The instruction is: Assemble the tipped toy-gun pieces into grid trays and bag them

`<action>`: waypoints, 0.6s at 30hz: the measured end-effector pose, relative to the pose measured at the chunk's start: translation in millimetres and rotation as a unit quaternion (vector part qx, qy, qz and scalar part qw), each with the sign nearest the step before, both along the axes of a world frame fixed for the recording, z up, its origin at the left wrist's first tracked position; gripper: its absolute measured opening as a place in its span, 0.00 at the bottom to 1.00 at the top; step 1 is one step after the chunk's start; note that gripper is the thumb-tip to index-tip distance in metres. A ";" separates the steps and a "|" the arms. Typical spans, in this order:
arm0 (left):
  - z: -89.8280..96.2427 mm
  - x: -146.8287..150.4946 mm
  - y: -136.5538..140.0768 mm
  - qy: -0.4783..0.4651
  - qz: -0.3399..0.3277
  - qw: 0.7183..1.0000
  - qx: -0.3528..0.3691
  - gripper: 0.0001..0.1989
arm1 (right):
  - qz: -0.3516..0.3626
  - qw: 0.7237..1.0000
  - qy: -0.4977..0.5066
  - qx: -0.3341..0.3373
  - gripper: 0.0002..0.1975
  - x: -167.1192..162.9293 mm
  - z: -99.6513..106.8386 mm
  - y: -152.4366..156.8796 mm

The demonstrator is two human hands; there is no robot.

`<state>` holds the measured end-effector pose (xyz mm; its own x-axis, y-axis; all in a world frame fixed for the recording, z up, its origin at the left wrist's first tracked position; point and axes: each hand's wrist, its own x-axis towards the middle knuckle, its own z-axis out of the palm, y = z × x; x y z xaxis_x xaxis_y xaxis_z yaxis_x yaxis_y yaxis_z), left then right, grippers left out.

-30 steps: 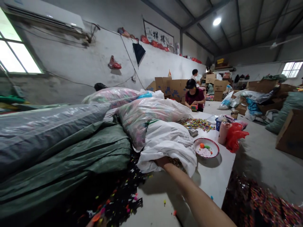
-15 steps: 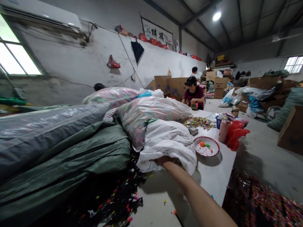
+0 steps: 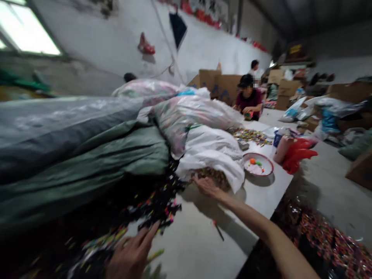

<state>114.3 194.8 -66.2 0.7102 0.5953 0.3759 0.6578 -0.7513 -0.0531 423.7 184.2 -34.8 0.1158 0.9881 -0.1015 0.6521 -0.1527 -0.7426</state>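
My right hand [image 3: 207, 186] is at the mouth of a white woven bag [image 3: 215, 149], just outside the small brownish pieces [image 3: 213, 175] that show inside. Its fingers are drawn together and blurred; whatever they hold is too small to make out. At the lower left, my left hand [image 3: 130, 254] reaches over a heap of small black pieces [image 3: 162, 193] mixed with bright bits, its index finger stretched out. Close by that hand lie a yellow-green stick [image 3: 156, 254] and several coloured sticks [image 3: 107, 239].
Dark green sacking [image 3: 130, 151] and a stuffed clear bag [image 3: 192, 112] fill the left and back. A red-rimmed plate [image 3: 258, 164], a pink bottle [image 3: 282, 149] and a red bag [image 3: 299, 155] stand right. Across the table sits a co-worker [image 3: 249, 99].
My right hand has come out of the white bag, whose contents now show at its mouth. My left hand has entered at the lower left. The view has tilted downward.
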 end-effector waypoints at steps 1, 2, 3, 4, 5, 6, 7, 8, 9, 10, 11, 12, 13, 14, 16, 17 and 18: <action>5.1 2.2 -11.4 0.026 -0.006 1.000 -0.002 0.24 | 0.013 0.999 -0.049 -0.007 0.26 -9.0 -10.4 -0.4; 8.6 3.3 -20.8 0.054 -0.002 0.998 -0.011 0.25 | 0.029 0.995 -0.093 -0.011 0.27 -17.3 -21.0 -2.6; 10.3 2.5 -28.0 0.086 0.003 0.996 -0.025 0.26 | 0.047 0.991 -0.122 -0.016 0.26 -23.9 -31.4 -6.3; 10.3 -0.8 -33.3 0.105 0.011 0.994 -0.041 0.26 | 0.065 0.988 -0.142 -0.022 0.24 -28.5 -41.0 -10.6; 9.3 -6.6 -37.2 0.118 0.024 0.991 -0.057 0.25 | 0.077 0.984 -0.160 -0.025 0.21 -30.7 -49.4 -14.9; 7.9 -14.4 -40.5 0.124 0.044 0.989 -0.069 0.23 | 0.081 0.980 -0.180 -0.027 0.18 -31.1 -56.2 -18.8; 6.8 -23.1 -43.2 0.125 0.067 0.987 -0.078 0.22 | 0.081 0.976 -0.200 -0.026 0.16 -30.0 -61.5 -22.1; 6.3 -31.4 -45.5 0.123 0.090 0.985 -0.084 0.20 | 0.077 0.972 -0.218 -0.025 0.15 -28.1 -65.0 -24.8; 6.5 -38.0 -47.0 0.117 0.107 0.983 -0.090 0.19 | 0.072 0.969 -0.236 -0.023 0.14 -26.0 -66.9 -26.8; 7.0 -41.9 -47.4 0.109 0.117 0.983 -0.095 0.18 | 0.067 0.965 -0.252 -0.021 0.14 -24.2 -67.2 -28.3; 7.4 -42.3 -46.3 0.098 0.119 0.983 -0.099 0.18 | 0.064 0.962 -0.265 -0.018 0.13 -23.0 -66.2 -29.4; 7.4 -39.2 -43.7 0.084 0.115 0.984 -0.102 0.18 | 0.061 0.959 -0.278 -0.014 0.13 -22.5 -64.3 -30.2; 6.4 -32.8 -39.5 0.070 0.107 0.986 -0.105 0.17 | 0.057 0.955 -0.291 -0.009 0.13 -22.9 -61.7 -30.8; 4.2 -23.6 -34.1 0.055 0.100 0.988 -0.108 0.17 | 0.053 0.951 -0.305 -0.002 0.12 -24.1 -58.8 -31.7; -4.4 -1.4 -21.0 0.015 0.104 0.986 -0.128 0.16 | 0.038 0.945 -0.324 0.019 0.11 -28.3 -53.5 -35.4; -10.5 9.4 -14.3 -0.014 0.118 0.982 -0.148 0.17 | 0.032 0.946 -0.320 0.028 0.12 -31.0 -52.0 -38.8; -17.4 18.7 -8.2 -0.049 0.138 0.974 -0.173 0.17 | 0.032 0.953 -0.301 0.034 0.12 -34.0 -51.4 -43.4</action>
<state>133.0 186.6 -83.6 0.4767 0.8610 0.1771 0.8261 -0.5077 0.2446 389.7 140.8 -86.3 0.0731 0.9969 0.0285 0.9690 -0.0643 -0.2388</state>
